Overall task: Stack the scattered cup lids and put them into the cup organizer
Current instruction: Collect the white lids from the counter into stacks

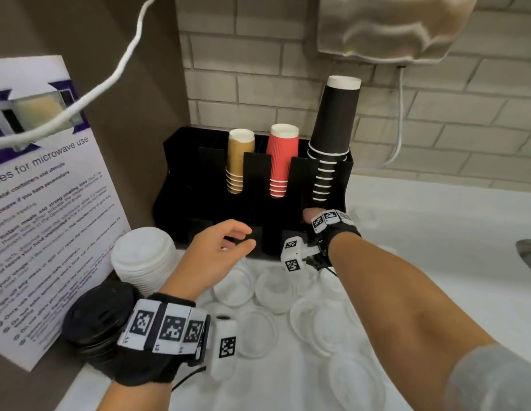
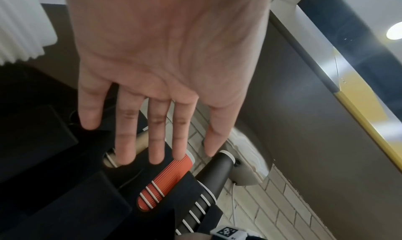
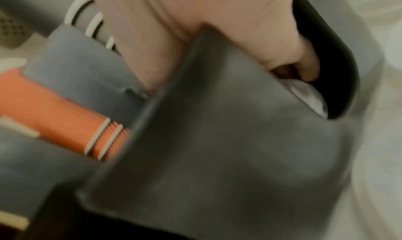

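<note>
The black cup organizer (image 1: 184,179) stands against the tiled wall and holds tan, red and black cup stacks. My right hand (image 1: 313,216) reaches into its lower right compartment. In the right wrist view, the right hand (image 3: 282,54) has its fingers curled inside the slot (image 3: 217,140) on a white lid (image 3: 309,95); most of the fingers are hidden. My left hand (image 1: 225,247) hovers open in front of the organizer with its fingers (image 2: 156,132) straight and holds nothing. Several white lids (image 1: 252,333) lie scattered on the white counter below both hands.
A stack of white lids (image 1: 142,259) and a stack of black lids (image 1: 98,318) stand at the left beside a microwave notice (image 1: 45,203). A white cable (image 1: 110,81) hangs overhead. A sink rim (image 1: 529,253) shows at the right edge.
</note>
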Motion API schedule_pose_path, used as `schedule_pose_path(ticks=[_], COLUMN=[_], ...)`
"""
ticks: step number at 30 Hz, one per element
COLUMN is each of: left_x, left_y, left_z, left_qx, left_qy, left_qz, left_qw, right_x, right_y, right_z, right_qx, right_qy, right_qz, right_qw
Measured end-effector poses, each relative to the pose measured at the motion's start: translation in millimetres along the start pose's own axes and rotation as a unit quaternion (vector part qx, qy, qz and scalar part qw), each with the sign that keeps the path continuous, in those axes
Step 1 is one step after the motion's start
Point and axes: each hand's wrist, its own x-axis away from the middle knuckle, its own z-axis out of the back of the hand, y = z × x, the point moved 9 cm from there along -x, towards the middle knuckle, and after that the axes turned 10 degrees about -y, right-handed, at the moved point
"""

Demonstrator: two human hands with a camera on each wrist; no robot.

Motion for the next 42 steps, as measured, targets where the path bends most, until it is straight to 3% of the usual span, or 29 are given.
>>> schedule_pose_path(ticks=[3, 13, 16, 18, 21, 23, 26, 29, 31, 32, 35, 37, 39, 42], left_x=[1, -4, -6, -7, -7, -8, -9, -6, -4, -3, 5, 9, 12, 14], left_y=[-4, -6, -5, -5, -7, -9, -9, -5, -6, -6, -3, -5, -9, -18], left_z=[0, 1, -1, -3, -5, -5, -9, -22, -40, -52, -80, -87, -91, -92], left_qx=[0.014, 0.021, 0.030, 0.039, 0.048, 0.066, 0.122, 0.230, 0.359, 0.430, 0.568, 0.612, 0.631, 0.621], left_qy=[0.005, 0.012, 0.012, 0.012, 0.019, 0.036, 0.060, 0.054, 0.014, -0.023, -0.128, -0.152, -0.158, -0.143], left_qz=[0.005, -0.003, -0.006, -0.008, -0.011, -0.007, 0.017, 0.045, 0.076, 0.092, 0.120, 0.121, 0.121, 0.137], left_qw=[1.000, 1.000, 0.999, 0.999, 0.999, 0.997, 0.991, 0.971, 0.930, 0.898, 0.805, 0.767, 0.750, 0.758], right_x=[5, 9, 1, 3, 22, 50, 96, 118, 123, 123, 117, 116, 123, 136], right_y=[0, -1, -2, -5, -4, 1, 1, -12, -25, -30, -35, -33, -39, -49], right_z=[-1, -3, 3, 11, 31, 48, 51, 11, -18, -30, -53, -59, -62, -65], right_qx=[0.126, 0.238, 0.189, 0.136, -0.027, -0.186, -0.331, -0.524, -0.602, -0.612, -0.599, -0.544, -0.449, -0.363], right_qy=[0.000, -0.011, -0.019, 0.019, 0.094, 0.159, 0.218, 0.102, 0.006, -0.020, -0.017, 0.020, 0.048, 0.052], right_qz=[-0.012, -0.054, -0.076, -0.069, 0.012, 0.097, 0.232, 0.334, 0.373, 0.377, 0.356, 0.338, 0.348, 0.381], right_qw=[0.992, 0.970, 0.979, 0.988, 0.995, 0.965, 0.888, 0.777, 0.706, 0.695, 0.718, 0.768, 0.821, 0.849])
